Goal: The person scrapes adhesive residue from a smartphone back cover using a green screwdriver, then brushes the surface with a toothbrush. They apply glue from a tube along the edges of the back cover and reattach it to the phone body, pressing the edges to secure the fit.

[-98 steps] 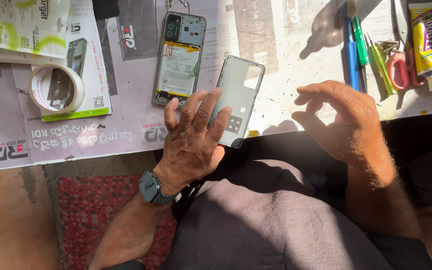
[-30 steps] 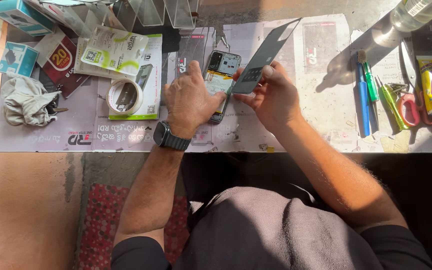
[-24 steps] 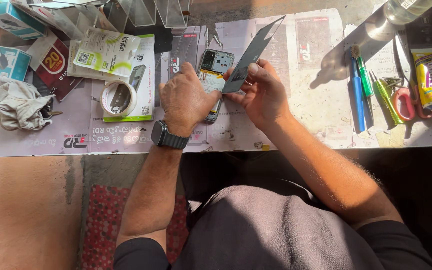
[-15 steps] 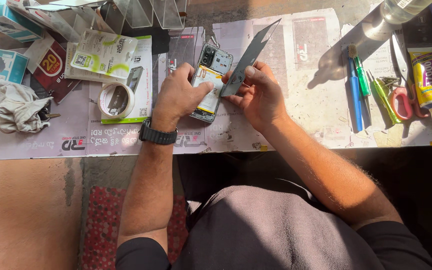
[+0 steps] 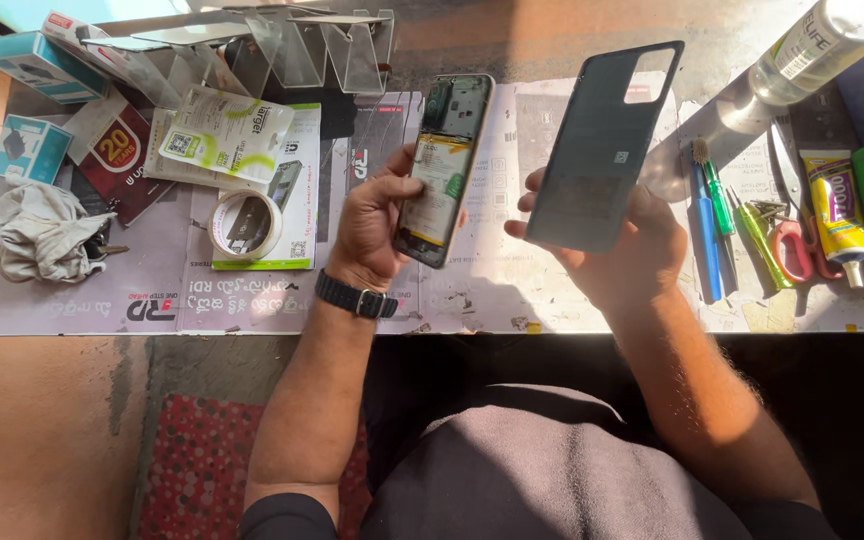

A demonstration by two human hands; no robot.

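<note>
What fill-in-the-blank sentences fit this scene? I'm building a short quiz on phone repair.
1. The left hand holds the opened ____.
2. The right hand holds the dark back ____.
3. The roll of tape lies to the ____ of the left hand.

Missing words: phone; cover; left

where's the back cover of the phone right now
In the head view, the dark rectangular plastic back cover is held up in the right hand, right of centre, apart from the opened phone in the left hand.
</note>
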